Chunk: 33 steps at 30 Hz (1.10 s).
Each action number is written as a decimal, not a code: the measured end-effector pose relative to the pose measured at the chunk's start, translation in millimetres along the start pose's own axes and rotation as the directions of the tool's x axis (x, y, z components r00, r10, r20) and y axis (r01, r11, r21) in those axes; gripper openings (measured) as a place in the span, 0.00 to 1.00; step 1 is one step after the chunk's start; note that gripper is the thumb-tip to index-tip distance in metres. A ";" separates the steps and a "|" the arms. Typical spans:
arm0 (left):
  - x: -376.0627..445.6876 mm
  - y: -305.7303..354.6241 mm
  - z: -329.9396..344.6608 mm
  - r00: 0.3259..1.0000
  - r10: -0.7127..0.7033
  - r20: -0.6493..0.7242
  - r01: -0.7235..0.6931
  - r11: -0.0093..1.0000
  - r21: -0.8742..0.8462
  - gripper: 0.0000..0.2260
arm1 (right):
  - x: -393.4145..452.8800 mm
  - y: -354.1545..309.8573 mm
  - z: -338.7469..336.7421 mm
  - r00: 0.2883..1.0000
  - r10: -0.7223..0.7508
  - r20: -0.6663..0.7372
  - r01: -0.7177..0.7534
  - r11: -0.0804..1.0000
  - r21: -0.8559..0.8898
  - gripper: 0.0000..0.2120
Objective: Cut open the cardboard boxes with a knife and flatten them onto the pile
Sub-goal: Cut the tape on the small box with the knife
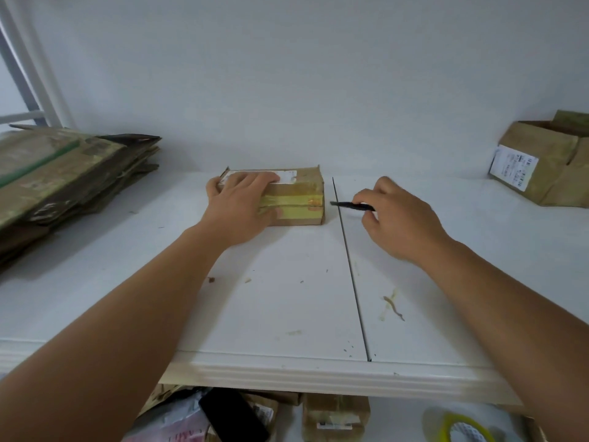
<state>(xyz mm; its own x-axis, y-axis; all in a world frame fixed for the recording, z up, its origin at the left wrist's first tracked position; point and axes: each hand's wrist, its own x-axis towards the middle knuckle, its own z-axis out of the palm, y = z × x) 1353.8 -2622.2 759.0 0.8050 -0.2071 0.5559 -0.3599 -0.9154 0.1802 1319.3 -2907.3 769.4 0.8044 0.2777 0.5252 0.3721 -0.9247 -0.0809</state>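
Centrally, the small flat brown cardboard box with yellow tape lies under the flat-spread left hand, likely light and stiff; right hand pinches a thin black knife just beside its right end.

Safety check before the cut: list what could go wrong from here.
1. The left hand lies across the box, over its taped seam; a cut along it could reach the fingers.
2. The knife in the right hand points at that hand, so a slip looks risky.
3. The box is small and on a smooth table; it may slide.
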 end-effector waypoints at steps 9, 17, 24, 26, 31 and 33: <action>-1.7 -7.0 -0.2 0.995 -0.097 -0.007 0.096 0.987 -0.125 0.29 | 2.4 -6.2 4.3 0.998 0.051 0.034 -0.054 0.995 0.083 0.11; 1.5 3.5 -0.3 0.935 -0.347 -0.074 0.250 0.792 -0.557 0.22 | 5.5 -18.5 17.8 0.994 -0.043 0.097 0.023 0.978 0.206 0.11; -0.4 -7.1 -2.2 0.956 -0.282 0.087 0.282 0.785 -0.551 0.20 | 8.6 -15.9 24.6 0.989 0.004 0.150 -0.037 0.974 0.222 0.15; 0.3 -8.6 -2.2 0.956 -0.274 0.106 0.287 0.790 -0.542 0.21 | 8.8 -14.8 26.4 0.988 0.006 0.156 -0.040 0.976 0.216 0.14; -0.2 -9.0 -1.8 0.959 -0.260 0.110 0.276 0.781 -0.561 0.18 | 7.0 -17.6 29.7 0.961 -0.062 0.269 0.016 0.985 0.171 0.12; 0.2 -8.0 0.0 0.962 -0.255 0.094 0.263 0.790 -0.553 0.16 | 6.6 -19.4 28.6 0.973 -0.068 0.220 0.028 0.983 0.180 0.12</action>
<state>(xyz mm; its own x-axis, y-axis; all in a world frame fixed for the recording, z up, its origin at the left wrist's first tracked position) 1356.8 -2615.0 757.6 0.9107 0.0019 0.4130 -0.3333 -0.5870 0.7378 1330.6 -2880.1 750.2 0.8594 0.3905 0.3301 0.4718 -0.8544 -0.2178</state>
